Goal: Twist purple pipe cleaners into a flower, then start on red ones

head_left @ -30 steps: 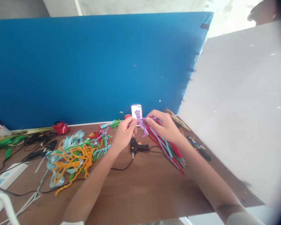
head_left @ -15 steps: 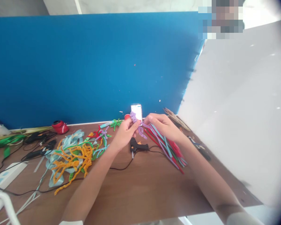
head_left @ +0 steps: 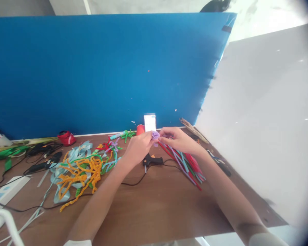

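In the head view, the left hand (head_left: 140, 146) pinched a purple coil (head_left: 155, 135) above the desk (head_left: 154, 208), near its back edge; the right hand (head_left: 180, 139) met its side, grip unclear. The coil seemed mostly wound; nearby straight strips (head_left: 185, 165) lay unwound.

Bare hands (head_left: 140, 147), bare forearms (head_left: 106, 201), whitish left sleeve edge (head_left: 78, 243), whitish right sleeve (head_left: 263, 239)

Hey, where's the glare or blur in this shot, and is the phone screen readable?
Head view: the phone screen glares nearly white, too washed out to read; the wall at upper right looks overexposed; the right-hand corners darken and blur; the purple coil looks soft, its finer texture unclear.
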Tool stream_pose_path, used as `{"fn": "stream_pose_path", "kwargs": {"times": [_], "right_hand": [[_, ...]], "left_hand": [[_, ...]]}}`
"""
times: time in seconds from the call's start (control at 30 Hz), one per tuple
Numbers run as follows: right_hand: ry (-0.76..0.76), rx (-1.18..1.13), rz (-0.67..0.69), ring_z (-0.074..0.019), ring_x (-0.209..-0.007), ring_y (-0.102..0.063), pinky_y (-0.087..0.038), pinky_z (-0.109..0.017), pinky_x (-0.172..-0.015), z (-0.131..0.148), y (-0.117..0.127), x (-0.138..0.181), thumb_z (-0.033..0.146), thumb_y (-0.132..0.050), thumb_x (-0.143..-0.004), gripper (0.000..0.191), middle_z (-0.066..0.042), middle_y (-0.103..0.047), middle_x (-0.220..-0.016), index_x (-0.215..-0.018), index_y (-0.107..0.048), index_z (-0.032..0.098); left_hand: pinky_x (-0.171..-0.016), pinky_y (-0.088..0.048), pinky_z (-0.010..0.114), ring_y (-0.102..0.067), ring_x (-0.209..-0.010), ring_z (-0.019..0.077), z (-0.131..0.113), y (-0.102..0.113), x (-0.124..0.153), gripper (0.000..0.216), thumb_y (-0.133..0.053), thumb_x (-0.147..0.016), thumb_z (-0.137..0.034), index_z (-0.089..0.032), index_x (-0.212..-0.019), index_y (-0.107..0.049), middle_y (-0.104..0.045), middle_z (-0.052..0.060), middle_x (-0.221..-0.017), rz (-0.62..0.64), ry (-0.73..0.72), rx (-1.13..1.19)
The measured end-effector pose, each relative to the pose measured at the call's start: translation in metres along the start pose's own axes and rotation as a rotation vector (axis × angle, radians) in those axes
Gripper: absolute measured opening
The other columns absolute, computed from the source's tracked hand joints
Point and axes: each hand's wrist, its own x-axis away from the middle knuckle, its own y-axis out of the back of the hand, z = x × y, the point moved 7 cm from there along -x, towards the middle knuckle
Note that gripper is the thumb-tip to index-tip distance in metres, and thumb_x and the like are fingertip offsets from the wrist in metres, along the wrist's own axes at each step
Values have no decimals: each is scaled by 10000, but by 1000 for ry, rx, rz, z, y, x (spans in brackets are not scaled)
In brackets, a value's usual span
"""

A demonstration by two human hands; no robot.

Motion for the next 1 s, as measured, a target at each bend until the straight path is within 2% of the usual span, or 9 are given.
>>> {"fn": "stream_pose_path", "kwargs": {"times": [0.23,0.37,0.43,0.57,0.63,0.7,0.77,0.87,1.0], "right_hand": [[30,57,-55,-134,-686,-563,-405,-266,-643,-7,1,-4,276,-603,-893,167,-12,-684,-749,-812,-690,158],[86,166,-92,-117,-634,-509,-361,-265,-622,-4,-2,-4,196,-571,-868,150,8,-634,-687,-752,-658,157],[198,336,-151,-115,-613,-481,-342,-283,-643,7,-5,-1,159,-557,-861,153,19,-601,-653,-722,-620,168],[590,897,-390,-148,-655,-438,-304,-348,-710,42,-17,19,150,-550,-931,246,3,-559,-635,-688,-547,191],[726,1063,-473,-159,-675,-433,-303,-362,-735,51,-25,29,153,-543,-968,253,-2,-561,-641,-720,-557,201],[782,1113,-512,-160,-679,-433,-307,-363,-752,53,-28,33,154,-545,-979,226,0,-568,-651,-762,-581,209],[759,1089,-532,-160,-666,-431,-306,-364,-747,49,-27,31,164,-539,-982,216,1,-568,-646,-781,-597,216],[617,948,-534,-156,-642,-442,-301,-359,-711,41,-21,23,212,-542,-981,242,-4,-581,-638,-746,-598,207],[330,482,-444,-130,-580,-455,-315,-321,-642,29,-10,12,341,-551,-986,352,2,-579,-598,-674,-602,186]], "left_hand": [[-679,-469,293,-661,-768,206,-2,-4,0,347,-384,-1054,-357,-149,-928,-633,-724,101,-893,60,-12,37],[-666,-467,294,-645,-708,197,0,-10,0,326,-436,-1032,-321,-155,-792,-582,-693,84,-783,95,106,163],[-636,-468,277,-626,-636,166,2,-11,0,356,-437,-1031,-351,-165,-751,-553,-664,52,-699,72,226,406],[-490,-417,226,-557,-488,116,0,-8,3,401,-480,-999,-479,-171,-752,-547,-586,-8,-573,25,416,910],[-455,-394,218,-529,-457,108,-4,-2,4,390,-511,-976,-515,-171,-801,-570,-573,-23,-559,11,438,1027],[-490,-413,220,-541,-483,109,-5,8,6,381,-513,-976,-506,-167,-817,-586,-575,-22,-554,-38,425,1000],[-526,-421,230,-552,-521,117,-4,17,7,369,-497,-986,-485,-168,-821,-591,-581,-16,-574,-85,408,887],[-542,-381,238,-539,-566,123,-2,25,7,348,-498,-989,-451,-177,-785,-565,-587,-6,-617,-131,355,633],[-546,-302,252,-469,-540,115,-2,35,5,339,-490,-1004,-396,-187,-738,-508,-564,-9,-603,-187,265,308]]}}
